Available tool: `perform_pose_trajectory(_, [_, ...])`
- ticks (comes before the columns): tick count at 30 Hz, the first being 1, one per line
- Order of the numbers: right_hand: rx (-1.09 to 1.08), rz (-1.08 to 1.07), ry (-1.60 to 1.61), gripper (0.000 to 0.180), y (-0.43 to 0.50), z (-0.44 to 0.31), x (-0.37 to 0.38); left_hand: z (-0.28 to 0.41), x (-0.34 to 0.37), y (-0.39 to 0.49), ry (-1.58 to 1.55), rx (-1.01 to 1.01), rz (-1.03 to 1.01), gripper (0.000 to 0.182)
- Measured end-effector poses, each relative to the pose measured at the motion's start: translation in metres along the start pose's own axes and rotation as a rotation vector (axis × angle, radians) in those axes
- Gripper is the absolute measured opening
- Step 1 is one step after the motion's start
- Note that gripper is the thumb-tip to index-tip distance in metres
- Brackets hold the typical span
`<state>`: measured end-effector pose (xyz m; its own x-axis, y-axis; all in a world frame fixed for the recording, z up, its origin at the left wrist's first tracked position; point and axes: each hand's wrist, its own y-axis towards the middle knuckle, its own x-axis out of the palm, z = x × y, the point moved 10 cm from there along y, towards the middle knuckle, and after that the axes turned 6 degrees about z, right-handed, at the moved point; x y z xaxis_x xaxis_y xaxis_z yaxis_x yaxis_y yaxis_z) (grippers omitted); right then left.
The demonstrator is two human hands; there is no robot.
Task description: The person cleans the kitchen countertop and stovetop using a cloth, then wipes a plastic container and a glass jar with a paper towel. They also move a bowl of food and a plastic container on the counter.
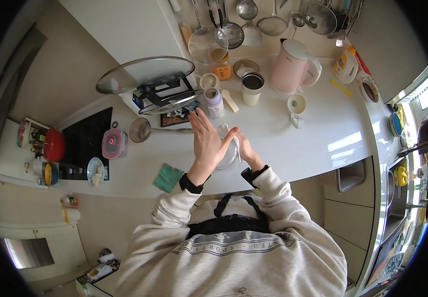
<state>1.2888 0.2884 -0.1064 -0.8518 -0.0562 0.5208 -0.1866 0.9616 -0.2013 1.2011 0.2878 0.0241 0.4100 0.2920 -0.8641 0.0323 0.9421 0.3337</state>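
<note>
Over the white counter (288,148), my left hand (204,139) is raised with its fingers stretched out and its thumb apart; nothing shows in its grip. My right hand (248,148) holds a thin, crumpled white sheet (239,148), perhaps tissue or thin cloth; its fingertips are hidden behind the sheet and my left thumb. Below and between both hands stands a clear round glass vessel (229,159), partly covered by them. A lilac bottle (214,103) is just beyond my left fingertips. A green cloth (168,177) lies left of my left wrist.
Pot lids (145,76) lean in a rack at back left. A long-handled strainer (139,130) lies before it. A pink kettle (290,67), a white tumbler (251,89) and a cup (296,104) stand behind. Lidded container (113,143) and bowl (96,171) are left, near the black cooktop (84,144).
</note>
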Motion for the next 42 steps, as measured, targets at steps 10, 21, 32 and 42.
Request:
perform_pose_trajectory(10, [0.067,0.2,-0.119,0.041,-0.014,0.083,-0.059,0.0,0.003,0.003,-0.048,0.034,-0.041,0.122])
perform_pose_trajectory(21, [-0.077,0.026,0.395,0.049,-0.066,-0.038,-0.078,0.014,0.003,0.005,-0.147,0.295,-0.163,0.126])
perform_pose_trajectory(32, [0.148,-0.084,0.96,0.066,-0.062,-0.054,-0.054,0.023,0.01,0.003,-0.044,0.462,-0.171,0.125])
perform_pose_trajectory(42, [-0.034,0.168,-0.221,0.043,-0.028,-0.011,0.004,0.027,0.008,0.005,-0.047,0.464,-0.194,0.125])
